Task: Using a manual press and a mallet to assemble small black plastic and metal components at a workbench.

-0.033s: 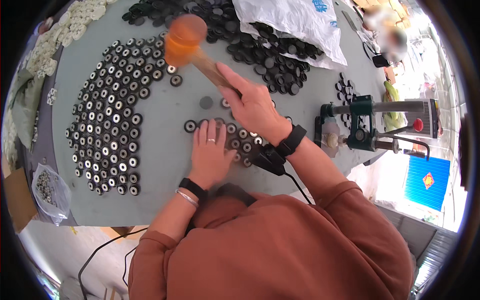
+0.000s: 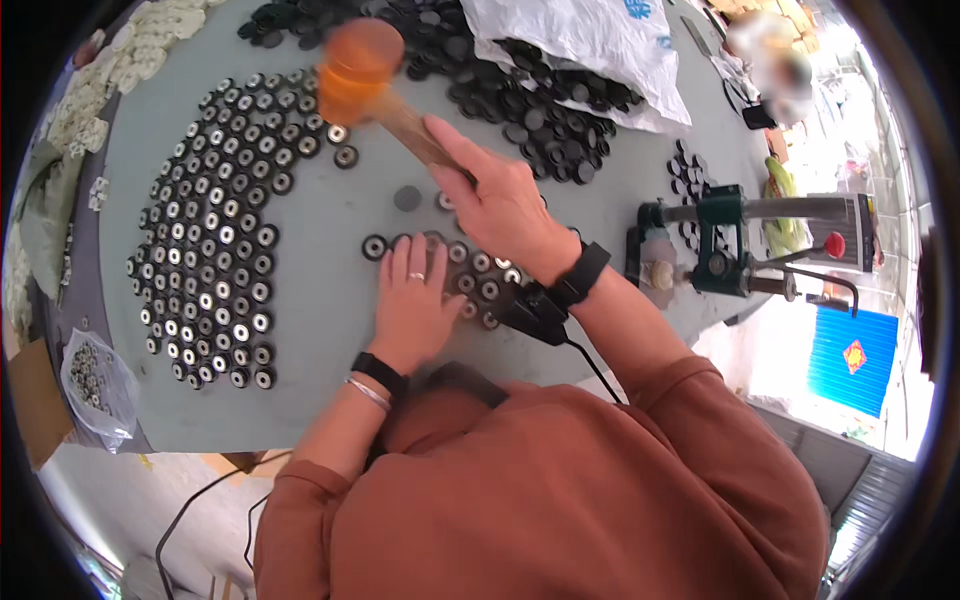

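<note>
My right hand (image 2: 505,205) is wrapped round the wooden handle of a mallet (image 2: 362,60). Its orange head, smeared by motion, is raised above the table at the upper left of the hand. Below it my left hand (image 2: 412,300) lies palm down with its fingers stretched out. Those fingertips reach onto a row of small round black parts with silver centres; one such part (image 2: 375,247) sits just left of them. More black parts (image 2: 490,290) are grouped between my two hands, partly hidden by the right wrist. A plain grey disc (image 2: 407,198) lies beyond my left fingertips.
Many finished-looking black parts (image 2: 225,235) cover the table's left side. Black caps (image 2: 560,130) spill from a white plastic bag (image 2: 600,65) at the back. A green hand press (image 2: 720,240) stands at right. A clear bag of small metal pieces (image 2: 100,390) lies at left.
</note>
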Demonstrator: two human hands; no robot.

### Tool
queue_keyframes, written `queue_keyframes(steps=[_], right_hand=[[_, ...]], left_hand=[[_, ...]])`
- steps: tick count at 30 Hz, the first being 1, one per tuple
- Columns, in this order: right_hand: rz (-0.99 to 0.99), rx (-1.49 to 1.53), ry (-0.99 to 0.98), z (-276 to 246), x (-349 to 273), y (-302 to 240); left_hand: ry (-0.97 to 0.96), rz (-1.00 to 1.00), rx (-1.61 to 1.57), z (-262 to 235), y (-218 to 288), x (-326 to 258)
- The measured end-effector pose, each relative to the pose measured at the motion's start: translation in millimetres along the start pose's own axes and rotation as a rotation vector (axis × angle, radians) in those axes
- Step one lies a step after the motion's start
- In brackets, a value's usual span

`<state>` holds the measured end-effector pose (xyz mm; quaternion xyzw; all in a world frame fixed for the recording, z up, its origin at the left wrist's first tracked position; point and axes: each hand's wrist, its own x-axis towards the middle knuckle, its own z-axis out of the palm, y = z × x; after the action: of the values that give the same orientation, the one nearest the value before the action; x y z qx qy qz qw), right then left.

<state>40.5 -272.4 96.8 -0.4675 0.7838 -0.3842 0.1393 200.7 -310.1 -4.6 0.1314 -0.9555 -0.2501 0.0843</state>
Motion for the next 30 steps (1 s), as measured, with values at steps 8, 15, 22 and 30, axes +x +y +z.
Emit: queue_keyframes(steps=[8, 15, 22, 30], right_hand=[[0.011, -0.047, 0.008, -8, -29, 22], [0.101, 0.024, 0.045, -21, -43, 17], [0.119, 0.04, 0.063, -21, -51, 22], [-0.027, -0.098, 0.146, -8, -75, 27]], left_hand=[[0.261, 0.023, -0.114, 0, -20, 21], [0.097, -0.058, -0.038, -8, -79, 89], [-0.036, -0.463, -0.09, -39, -76, 98], [0.089, -0.708, -0.003, -61, -91, 22]])
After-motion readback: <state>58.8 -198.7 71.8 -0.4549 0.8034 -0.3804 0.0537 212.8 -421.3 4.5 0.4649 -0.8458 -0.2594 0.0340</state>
